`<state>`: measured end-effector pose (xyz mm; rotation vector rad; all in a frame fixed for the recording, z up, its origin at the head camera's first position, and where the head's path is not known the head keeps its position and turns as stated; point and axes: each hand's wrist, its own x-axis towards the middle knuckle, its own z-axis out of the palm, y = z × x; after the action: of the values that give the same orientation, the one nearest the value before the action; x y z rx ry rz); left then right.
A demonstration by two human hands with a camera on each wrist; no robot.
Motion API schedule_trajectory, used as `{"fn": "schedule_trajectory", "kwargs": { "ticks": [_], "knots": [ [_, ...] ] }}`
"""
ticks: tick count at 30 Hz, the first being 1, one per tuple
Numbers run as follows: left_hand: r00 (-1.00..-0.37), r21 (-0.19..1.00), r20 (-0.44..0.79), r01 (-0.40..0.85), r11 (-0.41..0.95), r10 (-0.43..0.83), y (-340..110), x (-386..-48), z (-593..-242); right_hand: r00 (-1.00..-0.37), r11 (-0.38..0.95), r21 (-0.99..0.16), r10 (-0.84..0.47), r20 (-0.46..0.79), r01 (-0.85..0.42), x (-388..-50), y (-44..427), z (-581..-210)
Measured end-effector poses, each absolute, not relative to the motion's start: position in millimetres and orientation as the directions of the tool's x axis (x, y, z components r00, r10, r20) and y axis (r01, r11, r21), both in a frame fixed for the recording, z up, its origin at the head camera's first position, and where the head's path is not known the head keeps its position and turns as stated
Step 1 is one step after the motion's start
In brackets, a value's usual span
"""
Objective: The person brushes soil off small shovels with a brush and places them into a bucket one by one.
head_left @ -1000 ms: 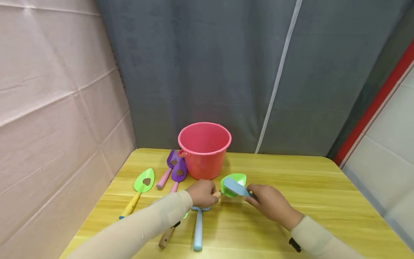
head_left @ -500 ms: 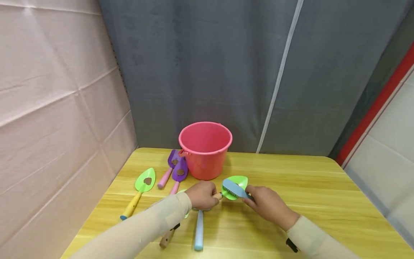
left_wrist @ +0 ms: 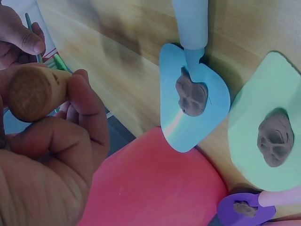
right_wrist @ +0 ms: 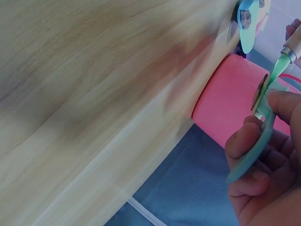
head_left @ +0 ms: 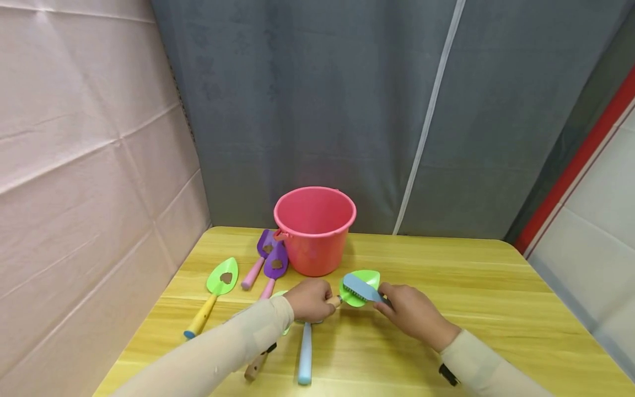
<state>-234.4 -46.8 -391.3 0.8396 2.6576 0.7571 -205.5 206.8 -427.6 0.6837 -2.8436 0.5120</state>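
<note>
The left hand point(head_left: 311, 299) pinches the wooden handle point(left_wrist: 30, 94) of a green trowel point(head_left: 369, 277), raised over the table point(head_left: 471, 309) near the red bucket point(head_left: 317, 253). The right hand point(head_left: 416, 315) grips a blue brush point(head_left: 360, 286) across its blade. Brushing at the trowel's brown lump point(right_wrist: 259, 92) seems the step in hand; next calls for a steady trowel and firm, short strokes.

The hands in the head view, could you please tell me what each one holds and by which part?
The left hand grips the green trowel by its wooden handle; the right hand holds the blue brush by its handle.
</note>
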Motion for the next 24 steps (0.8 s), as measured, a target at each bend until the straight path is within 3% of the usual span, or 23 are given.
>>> {"fn": "schedule_trajectory", "kwargs": {
  "ticks": [24],
  "knots": [
    [-0.805, 0.545, -0.108, 0.443, 0.712, 0.584, -48.5, -237.8, -399.8, -0.894, 0.837, -0.321, -0.384, 0.232, -0.443, -206.9, 211.0, -432.3]
  ]
}}
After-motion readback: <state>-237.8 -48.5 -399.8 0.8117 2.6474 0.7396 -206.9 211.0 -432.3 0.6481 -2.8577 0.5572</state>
